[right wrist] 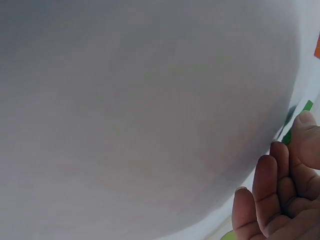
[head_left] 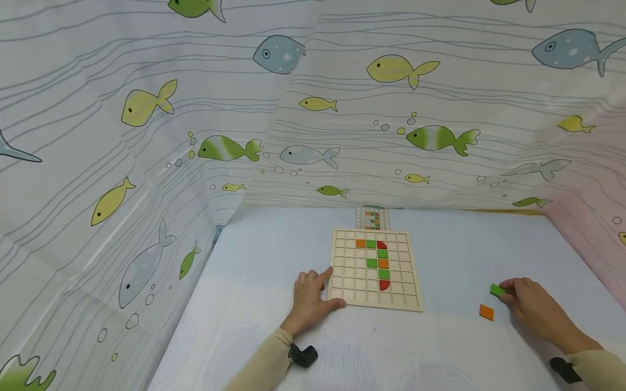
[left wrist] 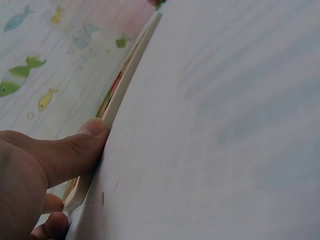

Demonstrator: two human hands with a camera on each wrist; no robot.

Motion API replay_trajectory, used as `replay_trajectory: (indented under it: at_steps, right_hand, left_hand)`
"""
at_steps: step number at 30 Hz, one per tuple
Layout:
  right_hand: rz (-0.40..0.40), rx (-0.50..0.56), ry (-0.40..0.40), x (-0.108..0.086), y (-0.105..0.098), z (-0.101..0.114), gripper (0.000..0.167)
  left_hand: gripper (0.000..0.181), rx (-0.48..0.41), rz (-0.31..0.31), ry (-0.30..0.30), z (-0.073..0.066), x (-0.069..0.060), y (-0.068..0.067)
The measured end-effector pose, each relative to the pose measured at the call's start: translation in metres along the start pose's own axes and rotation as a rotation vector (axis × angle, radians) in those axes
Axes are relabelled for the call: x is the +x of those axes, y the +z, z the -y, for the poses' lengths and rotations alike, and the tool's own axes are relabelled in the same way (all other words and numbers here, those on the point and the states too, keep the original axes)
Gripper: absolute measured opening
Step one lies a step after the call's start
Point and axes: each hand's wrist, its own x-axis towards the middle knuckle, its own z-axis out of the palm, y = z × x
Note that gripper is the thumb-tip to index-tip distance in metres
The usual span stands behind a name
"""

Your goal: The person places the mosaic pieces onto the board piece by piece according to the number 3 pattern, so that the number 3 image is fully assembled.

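Note:
A square wooden grid board (head_left: 352, 285) lies on the table, with green, orange and red tiles set in some of its cells. At its near left corner my left hand (head_left: 311, 298) holds the board, thumb on the near edge and index finger at the left edge. The left wrist view shows the thumb (left wrist: 75, 152) against the board's side (left wrist: 127, 75). Off to the right, my right hand (head_left: 538, 309) pinches a green square tile (head_left: 496, 290) between thumb and fingers. Beside it on the table lies an orange tile (head_left: 486, 312).
Behind the board is a small card (head_left: 373, 218) printed with a grid and a coloured pattern. A pale cloth (head_left: 274, 239) covers the table. Fish-printed curtains (head_left: 342, 125) enclose the back and sides.

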Motion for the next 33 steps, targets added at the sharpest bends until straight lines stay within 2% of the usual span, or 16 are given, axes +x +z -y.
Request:
replay_trajectory:
  at_steps: [4,6,17,27,33]
  right_hand:
    - [0.029,0.025,0.012,0.006,-0.003,0.006,0.023]
    - [0.017,0.022,-0.004,0.010,-0.004,0.010,0.023]
    - [-0.052,0.010,-0.147,0.032,-0.003,0.048,0.024]
    - [0.002,0.029,-0.162,0.053,0.005,0.084,0.024]
    - [-0.045,0.013,-0.224,0.066,0.012,0.098,0.023]
  left_hand:
    - [0.090,0.014,-0.004,0.006,0.000,0.000,0.000]
    - [0.090,0.014,-0.005,0.009,0.000,-0.001,0.001]
    - [0.091,0.006,0.001,0.005,0.000,-0.001,0.000]
    - [0.092,0.023,-0.012,0.014,0.001,-0.001,0.001]
    - [0.092,0.017,-0.018,0.012,0.001,0.000,0.001]
